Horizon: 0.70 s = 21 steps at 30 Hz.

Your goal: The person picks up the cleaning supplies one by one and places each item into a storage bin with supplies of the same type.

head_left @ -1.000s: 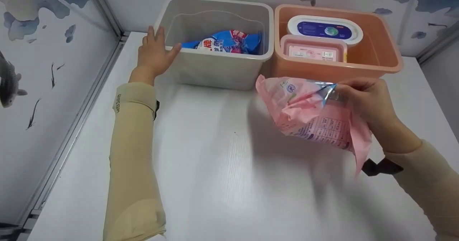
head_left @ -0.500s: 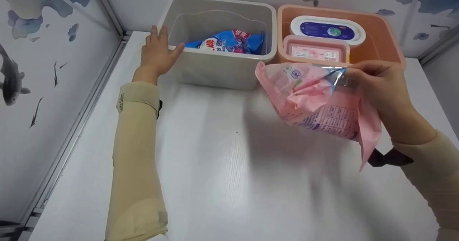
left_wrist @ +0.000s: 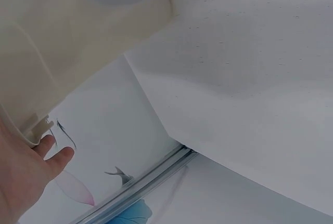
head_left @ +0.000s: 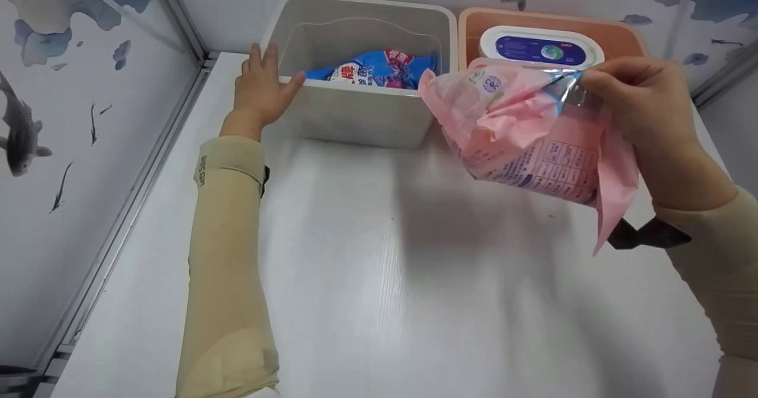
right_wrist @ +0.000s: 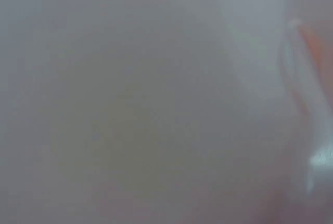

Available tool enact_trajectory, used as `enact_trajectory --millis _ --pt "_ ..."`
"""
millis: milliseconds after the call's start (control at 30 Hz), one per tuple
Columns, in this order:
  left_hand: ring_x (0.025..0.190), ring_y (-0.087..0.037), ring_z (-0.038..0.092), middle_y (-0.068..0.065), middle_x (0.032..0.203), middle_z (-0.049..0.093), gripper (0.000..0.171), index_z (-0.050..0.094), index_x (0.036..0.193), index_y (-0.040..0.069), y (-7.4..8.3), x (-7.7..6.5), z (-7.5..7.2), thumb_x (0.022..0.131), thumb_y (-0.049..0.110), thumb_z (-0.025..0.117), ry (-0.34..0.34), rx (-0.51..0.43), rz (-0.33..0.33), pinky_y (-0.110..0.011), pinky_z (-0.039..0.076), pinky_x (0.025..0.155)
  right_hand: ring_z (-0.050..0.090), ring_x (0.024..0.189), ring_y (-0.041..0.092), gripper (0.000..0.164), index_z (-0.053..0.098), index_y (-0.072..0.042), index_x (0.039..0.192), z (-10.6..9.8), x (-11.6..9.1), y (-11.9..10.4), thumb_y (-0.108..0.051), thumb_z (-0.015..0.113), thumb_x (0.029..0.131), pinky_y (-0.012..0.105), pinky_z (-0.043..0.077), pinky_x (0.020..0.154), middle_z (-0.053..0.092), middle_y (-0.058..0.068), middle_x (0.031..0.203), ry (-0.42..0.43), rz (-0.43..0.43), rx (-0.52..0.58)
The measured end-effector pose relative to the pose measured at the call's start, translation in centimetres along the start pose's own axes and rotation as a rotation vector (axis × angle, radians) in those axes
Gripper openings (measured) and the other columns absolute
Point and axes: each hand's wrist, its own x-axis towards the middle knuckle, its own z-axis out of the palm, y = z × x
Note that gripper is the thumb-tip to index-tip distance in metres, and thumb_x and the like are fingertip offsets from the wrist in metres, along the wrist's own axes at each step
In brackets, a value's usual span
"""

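My right hand [head_left: 651,108] pinches the top corner of a crumpled pink printed plastic bag [head_left: 533,143]. The bag hangs tilted above the table, overlapping the front of the orange bin [head_left: 622,39] in the head view. A blurred pale surface fills most of the right wrist view. At the front left corner of the grey bin [head_left: 361,114], my left hand [head_left: 257,93] rests on the rim with fingers extended and thumb spread. The left wrist view shows that hand [left_wrist: 26,177] by the bin's rim. Inside the grey bin lies a blue printed bag [head_left: 385,69].
The orange bin holds a white oval tub [head_left: 542,47] with a blue label; the pink box in front of it is mostly hidden by the bag. Both bins stand side by side on the white table [head_left: 355,279], near the back wall. A patterned panel [head_left: 71,119] borders the left side.
My right hand has lifted the pink bag up and away from me, from below the orange bin's front edge to over its front rim. My left hand has stayed on the grey bin.
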Motion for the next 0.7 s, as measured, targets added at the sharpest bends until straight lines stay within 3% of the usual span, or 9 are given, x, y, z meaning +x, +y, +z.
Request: enact_trajectory --millis 267,467,700 --pt "0.144 -0.036 0.008 -0.02 0.157 -0.003 0.083 0.002 0.151 0.01 0.2 0.1 0.0 0.094 0.06 0.032 -0.001 0.002 -0.006 -0.054 0.014 0.115 0.048 0.075 0.013 0.012 0.072 0.003 0.085 0.8 2.2 -1.3 -0.009 0.07 0.083 0.013 0.044 0.06 0.058 0.002 0.078 0.03 -0.07 -0.031" --pt "0.144 -0.036 0.009 -0.021 0.157 -0.002 0.082 0.003 0.151 0.009 0.5 0.1 0.3 0.094 0.059 0.033 0.0 0.001 -0.001 -0.054 0.016 0.115 0.048 0.073 0.014 0.013 0.072 0.004 0.083 1.4 4.0 -1.9 -0.008 0.073 0.079 0.014 0.044 0.06 0.061 0.003 0.073 0.04 -0.082 0.063" --pt "0.144 -0.036 0.01 -0.019 0.157 -0.002 0.082 0.003 0.152 0.012 0.7 0.2 0.7 0.093 0.06 0.033 -0.003 -0.001 -0.005 -0.054 0.016 0.115 0.048 0.074 0.013 0.016 0.073 0.002 0.085 2.3 5.8 -2.4 -0.013 0.074 0.079 0.015 0.047 0.065 0.057 0.003 0.073 0.053 -0.076 0.028"
